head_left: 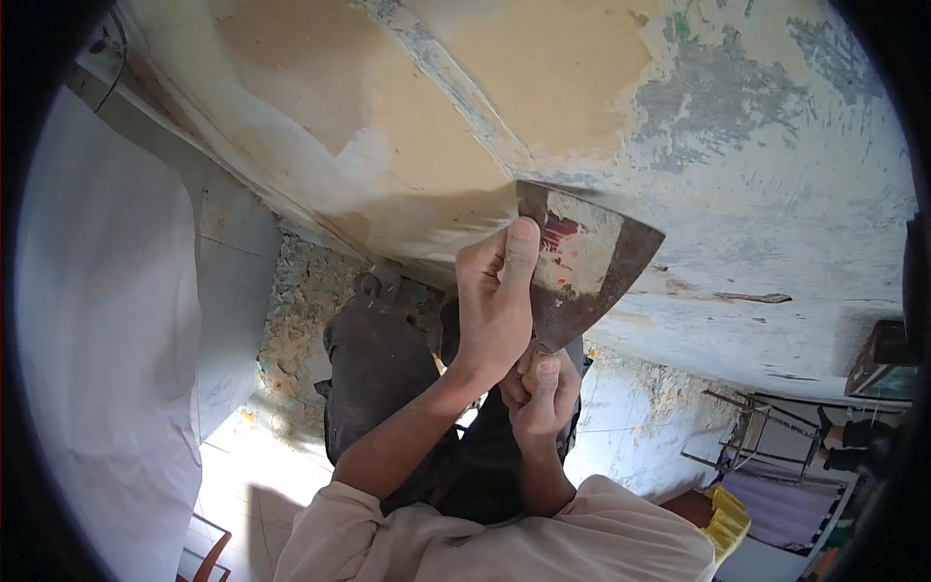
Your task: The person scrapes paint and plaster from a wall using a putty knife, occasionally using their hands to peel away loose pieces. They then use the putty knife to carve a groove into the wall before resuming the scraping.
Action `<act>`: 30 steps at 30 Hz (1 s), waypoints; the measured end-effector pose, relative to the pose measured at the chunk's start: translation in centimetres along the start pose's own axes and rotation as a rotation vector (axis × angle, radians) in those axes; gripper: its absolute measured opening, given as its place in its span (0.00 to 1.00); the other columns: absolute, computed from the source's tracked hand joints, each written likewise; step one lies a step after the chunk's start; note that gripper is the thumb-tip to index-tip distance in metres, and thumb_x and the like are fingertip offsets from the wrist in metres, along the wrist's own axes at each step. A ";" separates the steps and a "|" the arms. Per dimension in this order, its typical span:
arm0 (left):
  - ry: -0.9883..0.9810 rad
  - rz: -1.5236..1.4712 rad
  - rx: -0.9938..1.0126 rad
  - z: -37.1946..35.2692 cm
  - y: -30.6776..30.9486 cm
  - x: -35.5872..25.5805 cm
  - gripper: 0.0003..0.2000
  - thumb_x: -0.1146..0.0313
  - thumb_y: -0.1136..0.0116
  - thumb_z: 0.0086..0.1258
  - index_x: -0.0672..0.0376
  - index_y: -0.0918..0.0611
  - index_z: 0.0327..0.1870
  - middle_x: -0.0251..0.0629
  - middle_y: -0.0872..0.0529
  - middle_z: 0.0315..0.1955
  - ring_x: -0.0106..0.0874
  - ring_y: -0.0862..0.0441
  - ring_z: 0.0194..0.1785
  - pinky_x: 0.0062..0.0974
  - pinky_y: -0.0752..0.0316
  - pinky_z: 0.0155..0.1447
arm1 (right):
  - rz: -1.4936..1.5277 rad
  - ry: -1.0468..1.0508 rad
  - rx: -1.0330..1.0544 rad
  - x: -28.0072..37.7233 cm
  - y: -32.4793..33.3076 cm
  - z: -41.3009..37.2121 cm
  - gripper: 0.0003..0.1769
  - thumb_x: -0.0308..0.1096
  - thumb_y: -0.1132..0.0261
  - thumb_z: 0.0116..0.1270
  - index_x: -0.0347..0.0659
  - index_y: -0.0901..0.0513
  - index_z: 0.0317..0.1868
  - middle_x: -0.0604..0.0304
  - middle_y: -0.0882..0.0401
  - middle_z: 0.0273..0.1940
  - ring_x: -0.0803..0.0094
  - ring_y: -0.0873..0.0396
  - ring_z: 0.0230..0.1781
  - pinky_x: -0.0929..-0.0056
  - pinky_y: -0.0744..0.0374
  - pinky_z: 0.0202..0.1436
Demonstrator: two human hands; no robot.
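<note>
A broad, triangular scraper [621, 242] with a worn metal blade, dried pale filler and red marks is up against the wall [572, 78]. My left hand [497, 291] is closed on the left side of its blade, thumb flat over the face. Lower down, my right hand [546, 403] wraps the handle, its thumb near the base of the blade. The blade's long edge lies close to the wall surface, which has tan patches, grey scraped areas and a pale strip running to the blade's upper corner.
White sheeting [107, 320] hangs at the left. Below my hands are my dark-trousered legs [378, 369] and a rough, flaking lower wall [301, 310]. A metal-framed chair [771, 436] stands at the lower right, with another person's legs [858, 446] beyond it.
</note>
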State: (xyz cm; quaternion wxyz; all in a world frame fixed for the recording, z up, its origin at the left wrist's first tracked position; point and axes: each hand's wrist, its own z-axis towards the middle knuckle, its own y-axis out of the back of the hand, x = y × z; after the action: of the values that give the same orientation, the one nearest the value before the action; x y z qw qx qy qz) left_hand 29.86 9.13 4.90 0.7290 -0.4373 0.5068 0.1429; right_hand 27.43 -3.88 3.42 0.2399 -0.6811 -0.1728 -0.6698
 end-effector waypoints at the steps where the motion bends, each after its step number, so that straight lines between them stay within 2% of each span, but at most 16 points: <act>1: 0.042 -0.030 0.005 0.1 0.3 0.0 0.21 0.54 0.52 0.84 0.61 0.20 0.32 0.24 0.21 0.25 0.14 0.29 0.30 0.20 0.33 0.34 | -0.034 0.009 0.008 0.0 0.0 0.3 0.25 0.54 0.46 0.80 0.36 0.28 0.38 0.68 0.36 0.20 0.85 0.42 0.14 0.81 0.46 0.16; 3: 0.147 -0.083 0.014 0.5 0.7 -2.2 0.21 0.55 0.52 0.84 0.62 0.18 0.33 0.24 0.21 0.25 0.14 0.29 0.32 0.20 0.32 0.35 | -0.102 0.008 0.012 0.5 -0.9 1.2 0.26 0.55 0.46 0.79 0.37 0.28 0.38 0.68 0.35 0.21 0.85 0.42 0.14 0.81 0.46 0.16; 4: 0.156 -0.110 0.018 0.4 0.9 -1.9 0.20 0.55 0.52 0.84 0.62 0.17 0.36 0.25 0.19 0.28 0.14 0.27 0.34 0.19 0.30 0.36 | -0.108 0.038 0.023 0.6 -1.3 1.3 0.26 0.55 0.46 0.79 0.37 0.28 0.37 0.68 0.36 0.21 0.84 0.42 0.14 0.81 0.46 0.16; 9: 0.120 -0.180 0.039 0.0 -0.4 -0.8 0.21 0.53 0.51 0.83 0.62 0.17 0.37 0.26 0.17 0.31 0.14 0.25 0.33 0.18 0.27 0.37 | -0.016 0.027 0.010 0.5 -0.2 0.2 0.25 0.54 0.48 0.80 0.38 0.29 0.37 0.68 0.36 0.20 0.84 0.43 0.14 0.80 0.48 0.17; 12: 0.195 -0.126 0.069 -0.1 0.3 -0.9 0.20 0.53 0.52 0.83 0.62 0.17 0.38 0.26 0.17 0.31 0.15 0.25 0.33 0.18 0.27 0.38 | -0.050 0.010 -0.022 1.0 -1.0 0.4 0.26 0.55 0.48 0.80 0.38 0.29 0.37 0.69 0.37 0.20 0.85 0.43 0.15 0.81 0.49 0.17; 15: 0.133 -0.217 -0.064 -0.1 -1.0 -1.0 0.25 0.54 0.51 0.83 0.64 0.23 0.25 0.22 0.25 0.20 0.14 0.33 0.28 0.20 0.34 0.33 | -0.058 0.033 0.015 1.2 -0.4 0.3 0.26 0.55 0.48 0.80 0.38 0.29 0.37 0.69 0.37 0.20 0.85 0.43 0.15 0.81 0.49 0.17; 18: 0.107 -0.153 -0.104 0.3 -1.3 -2.4 0.25 0.54 0.51 0.83 0.64 0.23 0.25 0.22 0.26 0.21 0.14 0.34 0.28 0.20 0.34 0.33 | -0.091 0.020 0.033 1.7 -0.5 1.0 0.26 0.56 0.48 0.80 0.39 0.29 0.36 0.69 0.37 0.20 0.86 0.43 0.15 0.81 0.48 0.17; 21: 0.126 -0.189 -0.023 0.1 -0.5 -1.0 0.20 0.52 0.51 0.83 0.61 0.16 0.39 0.26 0.17 0.32 0.14 0.24 0.33 0.18 0.27 0.37 | -0.088 0.013 0.028 1.8 -0.2 1.3 0.27 0.57 0.47 0.79 0.39 0.29 0.36 0.70 0.38 0.21 0.86 0.43 0.15 0.81 0.48 0.17; 25: 0.055 -0.174 -0.086 0.6 -1.2 -1.2 0.20 0.52 0.50 0.83 0.61 0.16 0.39 0.26 0.17 0.31 0.14 0.24 0.32 0.18 0.28 0.34 | -0.058 -0.007 0.003 2.4 -0.9 1.1 0.27 0.57 0.47 0.80 0.39 0.30 0.34 0.70 0.37 0.22 0.86 0.43 0.15 0.81 0.49 0.17; 29: 0.142 -0.153 -0.073 0.6 -0.2 -3.9 0.19 0.53 0.49 0.82 0.61 0.16 0.40 0.26 0.16 0.31 0.14 0.23 0.33 0.18 0.27 0.36 | -0.135 0.071 0.069 3.2 -1.8 2.4 0.25 0.53 0.48 0.81 0.39 0.29 0.35 0.70 0.38 0.22 0.86 0.43 0.15 0.82 0.49 0.16; 30: 0.124 -0.142 -0.085 0.4 -0.5 -2.7 0.19 0.53 0.49 0.82 0.61 0.16 0.39 0.26 0.16 0.31 0.14 0.23 0.32 0.18 0.28 0.36 | -0.155 0.036 0.045 2.9 -1.4 1.8 0.24 0.52 0.49 0.81 0.40 0.30 0.35 0.70 0.38 0.22 0.86 0.44 0.15 0.82 0.49 0.17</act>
State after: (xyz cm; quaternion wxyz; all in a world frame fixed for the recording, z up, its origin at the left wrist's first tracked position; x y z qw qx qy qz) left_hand 29.24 9.75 7.55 0.6852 -0.5108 0.5121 0.0849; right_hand 28.28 -1.94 6.50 0.2056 -0.6481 -0.2356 -0.6944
